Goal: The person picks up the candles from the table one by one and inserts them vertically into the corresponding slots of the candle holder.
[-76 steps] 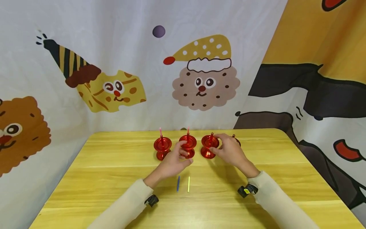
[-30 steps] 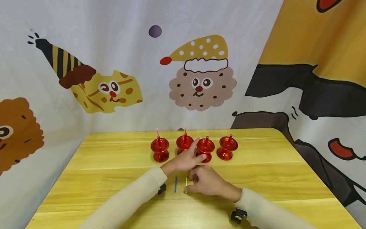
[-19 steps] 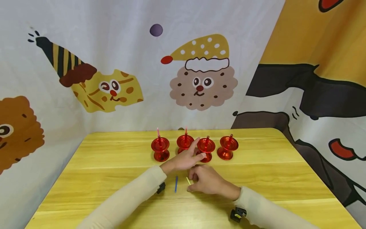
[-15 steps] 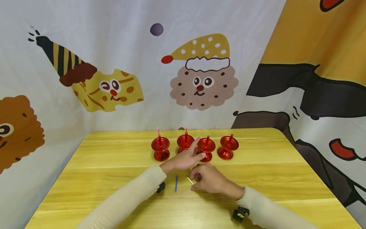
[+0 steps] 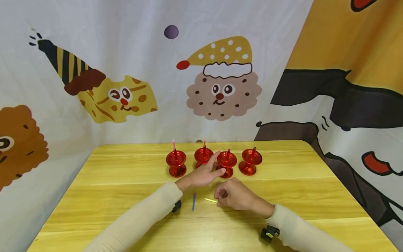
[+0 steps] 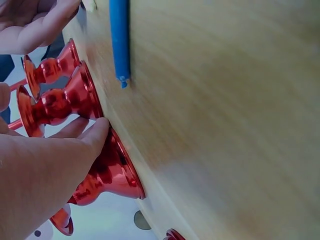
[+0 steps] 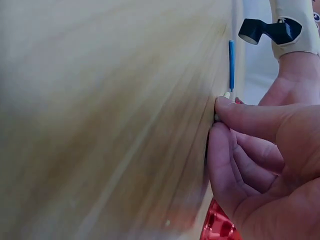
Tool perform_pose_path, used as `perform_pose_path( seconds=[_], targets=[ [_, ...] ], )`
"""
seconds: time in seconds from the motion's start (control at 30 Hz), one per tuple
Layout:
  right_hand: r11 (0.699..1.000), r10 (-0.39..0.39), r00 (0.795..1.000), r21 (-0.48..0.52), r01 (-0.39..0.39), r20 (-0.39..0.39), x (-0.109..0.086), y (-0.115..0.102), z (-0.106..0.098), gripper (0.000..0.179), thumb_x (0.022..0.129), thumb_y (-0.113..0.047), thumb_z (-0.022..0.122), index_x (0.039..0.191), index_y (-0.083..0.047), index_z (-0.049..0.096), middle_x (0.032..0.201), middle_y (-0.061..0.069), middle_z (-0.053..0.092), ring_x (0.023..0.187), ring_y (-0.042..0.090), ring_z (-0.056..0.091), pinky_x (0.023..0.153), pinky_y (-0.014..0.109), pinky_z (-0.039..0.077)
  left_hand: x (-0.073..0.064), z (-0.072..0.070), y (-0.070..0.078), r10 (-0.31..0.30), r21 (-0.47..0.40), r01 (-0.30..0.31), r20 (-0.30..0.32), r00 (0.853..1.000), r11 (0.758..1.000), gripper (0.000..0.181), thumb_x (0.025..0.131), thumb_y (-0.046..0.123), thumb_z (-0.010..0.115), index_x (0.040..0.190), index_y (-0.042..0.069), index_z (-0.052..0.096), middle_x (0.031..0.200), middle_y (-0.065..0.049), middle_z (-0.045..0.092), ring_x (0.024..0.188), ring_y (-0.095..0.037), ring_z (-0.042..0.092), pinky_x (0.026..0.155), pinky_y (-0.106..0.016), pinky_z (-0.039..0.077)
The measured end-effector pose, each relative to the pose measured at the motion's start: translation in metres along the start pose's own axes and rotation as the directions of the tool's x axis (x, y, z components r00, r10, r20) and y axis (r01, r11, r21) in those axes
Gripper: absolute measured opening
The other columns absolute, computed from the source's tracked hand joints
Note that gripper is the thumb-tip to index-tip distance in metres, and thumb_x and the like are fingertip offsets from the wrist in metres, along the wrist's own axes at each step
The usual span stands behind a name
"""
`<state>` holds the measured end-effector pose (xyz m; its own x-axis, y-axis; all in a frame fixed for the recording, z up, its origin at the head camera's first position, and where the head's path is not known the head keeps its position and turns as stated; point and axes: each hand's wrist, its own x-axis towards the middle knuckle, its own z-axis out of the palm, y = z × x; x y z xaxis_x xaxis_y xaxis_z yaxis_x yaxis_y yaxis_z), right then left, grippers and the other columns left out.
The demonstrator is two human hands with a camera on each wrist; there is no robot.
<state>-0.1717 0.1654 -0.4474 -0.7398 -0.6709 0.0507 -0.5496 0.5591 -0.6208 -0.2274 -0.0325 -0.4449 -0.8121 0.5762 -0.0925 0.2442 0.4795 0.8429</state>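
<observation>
My left hand (image 5: 201, 175) reaches to the third red candle holder (image 5: 227, 159) from the left and holds it, with the thumb at its near side and the index finger stretched out beside its dish. In the left wrist view, fingertips rest by that holder's base. Low over the table, my right hand (image 5: 237, 195) pinches a thin yellow candle (image 5: 210, 200) between thumb and index finger. One end of it juts out to the left; the fingers cover the rest. To its left lies a blue candle (image 5: 193, 202), also visible in the left wrist view (image 6: 120, 40).
The first holder (image 5: 176, 159) and second holder (image 5: 203, 154) carry upright pink candles. Further right stands the fourth holder (image 5: 252, 158), with only its red socket showing. All stand near the back of the wooden table (image 5: 126, 168), before a printed curtain (image 5: 135, 21).
My left hand has moved right, to the third holder. My right hand has left that holder, gripped the yellow candle and drawn back slightly right, turning the candle from lengthwise to sideways.
</observation>
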Motion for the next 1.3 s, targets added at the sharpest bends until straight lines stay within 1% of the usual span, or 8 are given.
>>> perform_pose_path(
  seconds=[0.2, 0.4, 0.57, 0.77, 0.93, 1.1, 1.27, 1.3],
  targets=[
    [0.997, -0.06, 0.998, -0.039, 0.061, 0.029, -0.001, 0.003, -0.004, 0.017, 0.08, 0.007, 0.082, 0.087, -0.008, 0.079, 0.079, -0.007, 0.074, 0.072, -0.004, 0.065, 0.067, 0.018, 0.057, 0.001, 0.0, -0.001, 0.014, 0.002, -0.014, -0.006, 1.0, 1.0, 0.083, 0.116, 0.045, 0.053, 0.179, 0.022, 0.004, 0.152, -0.013, 0.063, 0.122, -0.029, 0.07, 0.108, -0.053, 0.053],
    [0.991, -0.132, 0.989, 0.002, 0.133, 0.058, -0.005, 0.013, -0.01, 0.019, 0.078, 0.008, 0.08, 0.089, -0.008, 0.082, 0.078, -0.011, 0.073, 0.07, -0.005, 0.062, 0.064, 0.018, 0.056, 0.001, 0.0, -0.001, 0.008, 0.0, -0.008, -0.002, 1.0, 1.0, 0.082, 0.116, 0.045, 0.053, 0.179, 0.024, 0.005, 0.156, -0.014, 0.061, 0.128, -0.031, 0.068, 0.111, -0.054, 0.052],
    [0.979, -0.203, 0.978, 0.015, 0.203, 0.04, -0.01, 0.024, -0.023, 0.021, 0.079, 0.008, 0.076, 0.09, -0.009, 0.082, 0.08, -0.009, 0.071, 0.071, -0.003, 0.057, 0.063, 0.019, 0.053, 0.001, 0.0, -0.001, -0.004, 0.014, 0.004, -0.004, 1.0, 1.0, 0.082, 0.116, 0.045, 0.054, 0.179, 0.025, 0.005, 0.161, -0.016, 0.056, 0.131, -0.035, 0.067, 0.108, -0.055, 0.053],
    [0.98, -0.2, 0.974, -0.027, 0.198, -0.103, -0.012, 0.028, -0.046, 0.021, 0.079, 0.01, 0.076, 0.088, -0.009, 0.077, 0.08, -0.01, 0.066, 0.07, 0.002, 0.059, 0.062, 0.023, 0.054, 0.002, -0.001, 0.0, -0.012, 0.016, 0.012, 0.0, 1.0, 1.0, 0.082, 0.116, 0.044, 0.054, 0.179, 0.025, 0.004, 0.162, -0.016, 0.055, 0.13, -0.036, 0.068, 0.11, -0.056, 0.052],
    [0.994, -0.105, 0.969, 0.009, 0.11, -0.225, -0.007, 0.028, -0.065, 0.025, 0.085, 0.008, 0.08, 0.086, -0.016, 0.074, 0.081, -0.012, 0.068, 0.072, 0.006, 0.066, 0.065, 0.027, 0.06, 0.002, 0.0, 0.001, -0.011, 0.023, 0.011, -0.003, 1.0, 1.0, 0.084, 0.115, 0.044, 0.056, 0.178, 0.023, 0.004, 0.16, -0.015, 0.057, 0.125, -0.034, 0.071, 0.108, -0.056, 0.054],
    [0.998, -0.046, 0.935, 0.033, 0.061, -0.352, 0.002, 0.026, -0.082, 0.018, 0.09, 0.005, 0.081, 0.087, -0.012, 0.077, 0.084, -0.007, 0.074, 0.075, 0.011, 0.071, 0.067, 0.028, 0.061, 0.006, 0.002, -0.004, 0.017, 0.04, -0.017, -0.006, 1.0, 0.999, 0.085, 0.115, 0.045, 0.055, 0.178, 0.017, 0.005, 0.155, -0.015, 0.061, 0.12, -0.031, 0.073, 0.106, -0.056, 0.055],
    [1.0, 0.002, 0.887, 0.014, 0.005, -0.462, 0.014, 0.023, -0.092, 0.01, 0.096, 0.0, 0.079, 0.093, -0.009, 0.081, 0.086, -0.003, 0.076, 0.077, 0.014, 0.07, 0.071, 0.027, 0.06, 0.018, 0.004, -0.022, 0.027, 0.066, -0.027, -0.004, 1.0, 0.997, 0.09, 0.113, 0.055, 0.055, 0.178, 0.021, 0.003, 0.157, -0.012, 0.061, 0.112, -0.024, 0.075, 0.1, -0.052, 0.058],
    [1.0, 0.006, 0.877, 0.006, -0.003, -0.481, 0.016, 0.023, -0.093, 0.009, 0.097, 0.0, 0.079, 0.094, -0.009, 0.081, 0.086, -0.003, 0.076, 0.077, 0.015, 0.069, 0.071, 0.027, 0.059, 0.018, 0.003, -0.021, 0.021, 0.053, -0.02, -0.004, 1.0, 0.998, 0.091, 0.113, 0.054, 0.056, 0.178, 0.021, 0.003, 0.157, -0.012, 0.06, 0.112, -0.023, 0.075, 0.101, -0.052, 0.057]
  ],
)
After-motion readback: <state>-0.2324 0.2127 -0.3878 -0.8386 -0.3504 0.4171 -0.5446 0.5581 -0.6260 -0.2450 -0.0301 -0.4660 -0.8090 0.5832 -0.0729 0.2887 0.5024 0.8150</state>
